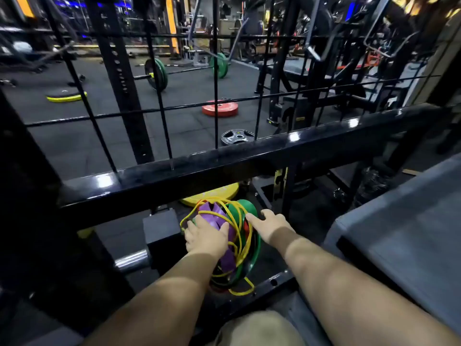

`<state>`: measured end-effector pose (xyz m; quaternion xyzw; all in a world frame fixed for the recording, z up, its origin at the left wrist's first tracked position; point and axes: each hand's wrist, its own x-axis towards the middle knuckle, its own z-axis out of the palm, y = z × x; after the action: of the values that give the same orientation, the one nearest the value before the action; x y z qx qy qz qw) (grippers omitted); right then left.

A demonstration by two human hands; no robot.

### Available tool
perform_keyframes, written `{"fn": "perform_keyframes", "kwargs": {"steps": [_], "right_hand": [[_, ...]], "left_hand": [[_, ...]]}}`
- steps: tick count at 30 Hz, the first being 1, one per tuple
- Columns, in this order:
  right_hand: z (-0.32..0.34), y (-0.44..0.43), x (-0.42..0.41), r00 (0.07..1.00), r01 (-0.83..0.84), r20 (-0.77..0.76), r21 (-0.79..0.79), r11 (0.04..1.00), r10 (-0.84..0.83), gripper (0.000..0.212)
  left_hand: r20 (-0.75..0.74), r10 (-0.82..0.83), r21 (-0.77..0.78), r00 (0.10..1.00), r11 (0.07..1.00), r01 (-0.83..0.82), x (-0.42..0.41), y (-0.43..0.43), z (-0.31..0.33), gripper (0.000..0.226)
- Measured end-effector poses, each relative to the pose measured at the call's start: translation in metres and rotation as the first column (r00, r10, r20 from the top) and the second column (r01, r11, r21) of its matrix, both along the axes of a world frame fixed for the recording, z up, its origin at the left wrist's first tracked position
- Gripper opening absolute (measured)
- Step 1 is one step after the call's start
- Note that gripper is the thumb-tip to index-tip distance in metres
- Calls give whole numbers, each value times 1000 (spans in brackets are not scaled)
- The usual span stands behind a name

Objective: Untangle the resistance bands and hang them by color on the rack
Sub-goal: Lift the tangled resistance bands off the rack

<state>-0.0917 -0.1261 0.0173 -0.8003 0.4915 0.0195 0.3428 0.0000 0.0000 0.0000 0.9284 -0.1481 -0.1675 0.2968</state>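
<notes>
A tangled heap of resistance bands (234, 245) lies on the floor below a black rack crossbar (224, 166). It mixes wide purple bands (215, 216), thin yellow ones (240, 236), green ones (245, 208) and a bit of red. My left hand (205, 237) rests on the purple part of the heap, thumb and fingers spread over it. My right hand (270, 224) reaches toward the heap's right edge with fingers extended, its fingertips at the green band.
A wire grid panel (159, 101) rises above the crossbar. A yellow weight plate (212, 194) lies just behind the heap. A grey padded bench (404, 226) stands at right. Red plate (219, 108), black plate (237, 137) and a barbell (184, 69) lie on the floor beyond.
</notes>
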Motion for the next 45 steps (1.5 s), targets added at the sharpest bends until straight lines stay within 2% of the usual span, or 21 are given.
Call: {"fn": "perform_keyframes", "kwargs": {"steps": [4,9,14,16,18,21,25,29,33,39,45], "right_hand": [[-14,-8,11,1000,-9,11,61,998,9,80],[-33,-20,23,997,17,70,173,985,-30,87],[-54,-30,32,975,118,141,318,941,-170,105],[-59,-34,36,965,140,159,353,925,-207,109],[-62,-35,38,961,152,161,374,915,-225,110],[-70,-34,40,942,163,188,462,872,-276,112],[-71,-27,43,908,150,242,572,806,-341,113],[-80,-30,46,903,159,238,589,792,-358,127],[-147,-64,56,894,142,265,596,790,-361,126],[-72,-20,48,856,183,294,597,781,-426,144],[-67,-10,51,863,190,282,587,787,-419,134]], "left_hand": [[-91,71,7,993,997,-70,12,-4,-8,85],[-58,110,48,992,993,-107,16,-17,-13,94],[-28,145,133,989,981,-140,18,-26,-17,101],[-38,174,113,984,979,-169,19,-28,-17,98],[-82,231,25,970,973,-229,19,-29,-19,92],[-170,339,-155,925,918,-365,6,-29,-25,88],[-235,432,-244,871,841,-483,-3,-28,-28,92],[-305,467,-225,830,811,-540,1,-27,-26,99],[-395,517,-239,759,740,-628,-1,-28,-26,105],[-545,569,-166,615,646,-745,3,-23,-29,99],[-601,581,-150,549,592,-792,9,-24,-33,102]]}}
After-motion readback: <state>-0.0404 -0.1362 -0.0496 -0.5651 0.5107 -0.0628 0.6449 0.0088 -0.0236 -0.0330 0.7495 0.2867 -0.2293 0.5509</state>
